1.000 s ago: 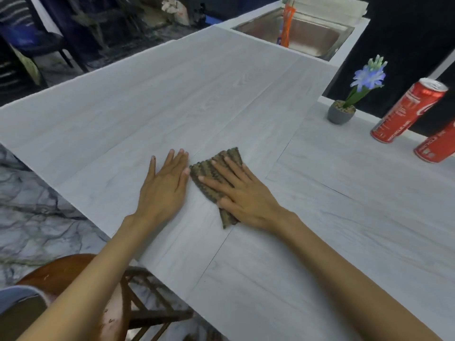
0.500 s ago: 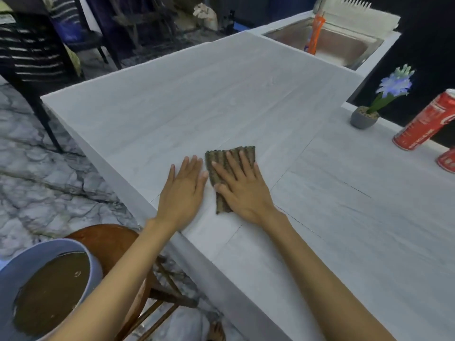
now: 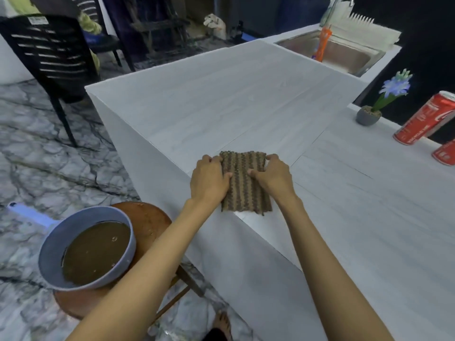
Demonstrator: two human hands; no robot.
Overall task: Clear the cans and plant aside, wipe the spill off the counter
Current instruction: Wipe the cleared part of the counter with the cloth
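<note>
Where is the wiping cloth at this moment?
Head view: the striped cloth lies at the counter's left edge, gripped at its sides by the left hand and right hand, just right of the stool carrying a basin.

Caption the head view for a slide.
Left hand and right hand grip a striped cloth at the counter edge, near a basin.

Cloth (image 3: 243, 183) was brown with darker zigzag stripes. Counter (image 3: 246, 107) was pale grey-white, faint wood grain. Cans (image 3: 423, 119) at 3 o'clock were red with white lettering. Plant (image 3: 368, 116) at 2 o'clock had a blue-violet flower, green stem, grey pot. Basin (image 3: 49, 257) at 8 o'clock was blue-grey, holding murky brown water (image 3: 96, 252). Floor (image 3: 37, 156) was white marble, dark veins.
</note>
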